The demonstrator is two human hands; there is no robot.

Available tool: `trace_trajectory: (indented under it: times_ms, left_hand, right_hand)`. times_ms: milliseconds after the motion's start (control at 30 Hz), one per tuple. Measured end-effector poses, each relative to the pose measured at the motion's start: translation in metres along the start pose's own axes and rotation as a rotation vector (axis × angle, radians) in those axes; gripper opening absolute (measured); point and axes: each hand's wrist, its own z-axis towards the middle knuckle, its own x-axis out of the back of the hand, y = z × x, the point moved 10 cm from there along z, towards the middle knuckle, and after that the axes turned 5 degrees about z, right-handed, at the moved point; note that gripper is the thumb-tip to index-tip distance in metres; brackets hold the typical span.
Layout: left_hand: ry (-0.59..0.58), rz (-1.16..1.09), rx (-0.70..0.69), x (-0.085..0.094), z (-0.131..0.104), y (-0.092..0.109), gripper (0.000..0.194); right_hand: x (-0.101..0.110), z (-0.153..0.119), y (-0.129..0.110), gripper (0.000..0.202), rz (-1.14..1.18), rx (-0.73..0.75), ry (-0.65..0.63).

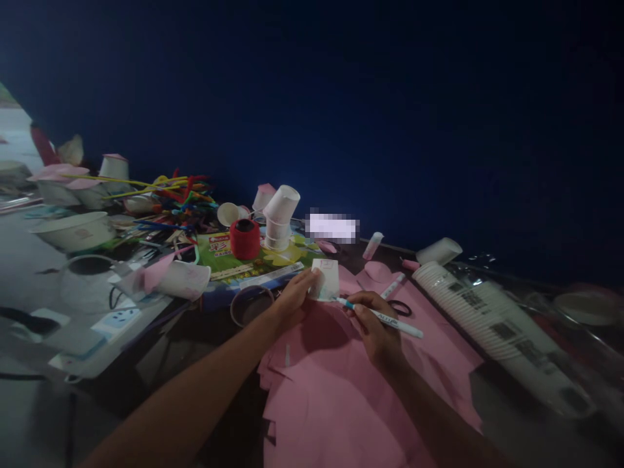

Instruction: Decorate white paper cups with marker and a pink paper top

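Over pink paper [322, 396], forearms [209, 383] slant inward, left fingers [305, 280] clasping a white cup [329, 276], right fingers [364, 314] pinching a marker [397, 324].

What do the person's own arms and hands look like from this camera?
The left hand and right hand are ungloved; the left forearm and right forearm are bare, with no sleeve, watch or bracelet showing.

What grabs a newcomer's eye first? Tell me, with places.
Probably the broad, flat pink paper sheets, spread across the lower middle. Over them, the left hand holds a small white, red-marked paper cup, with the slim white-and-blue marker in the right hand pointing at its lower right edge. Left of the middle, a bright red cylindrical roll stands beside stacked white paper cups.
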Motion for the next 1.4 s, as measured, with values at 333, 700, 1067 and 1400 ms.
trace_trajectory:
  times_ms: [333, 700, 1067, 1400]
  left_hand:
    - [-0.069, 0.103, -0.051, -0.003, 0.001, 0.000, 0.038]
    - [-0.068, 0.071, -0.039, -0.008, -0.003, 0.004, 0.038]
    - [-0.059, 0.016, -0.024, -0.002, 0.004, -0.003, 0.036]
    - [-0.064, -0.032, -0.019, -0.001, 0.003, -0.002, 0.024]
  right_hand:
    - [-0.020, -0.002, -0.021, 0.013, -0.252, 0.131, -0.144]
    - [-0.010, -0.004, -0.016, 0.013, -0.189, 0.103, -0.076]
    - [0.003, 0.001, -0.003, 0.012, 0.036, 0.018, 0.057]
    - [0.000, 0.001, -0.006, 0.013, 0.049, 0.022, 0.055]
